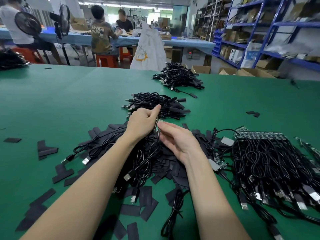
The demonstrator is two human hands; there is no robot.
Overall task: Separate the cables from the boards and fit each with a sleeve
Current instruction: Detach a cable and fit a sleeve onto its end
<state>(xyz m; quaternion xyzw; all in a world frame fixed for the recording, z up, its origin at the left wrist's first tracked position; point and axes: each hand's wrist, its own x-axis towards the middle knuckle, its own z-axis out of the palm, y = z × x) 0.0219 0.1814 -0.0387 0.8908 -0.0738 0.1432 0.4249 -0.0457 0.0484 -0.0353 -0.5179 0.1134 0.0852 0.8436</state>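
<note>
**A:** Your left hand is curling its fingers and pinching the small green circuit board between thumb and fingers, above the heap of flat black sleeves in the middle of the green table.

**B:** And my right?

**A:** Your right hand is meeting it from the right, fingertips closing on the same board where its black cable is hanging down. The frame is soft there, so I think it is a pinch on the board's lower end, but it may be the cable itself. The cable is looping down between your wrists, its USB plug lying on the sleeves near you.

**B:** Where is the rest of the stock?

**A:** On your right, a panel of joined boards is lying with many cables trailing toward you, still attached. Farther off, just beyond your hands, a finished pile of sleeved cables is sitting; a second pile is lying farther and to the right. Loose sleeves are scattering over the table on your near left. Beyond the table, people are sitting on red stools at a blue bench.
</note>
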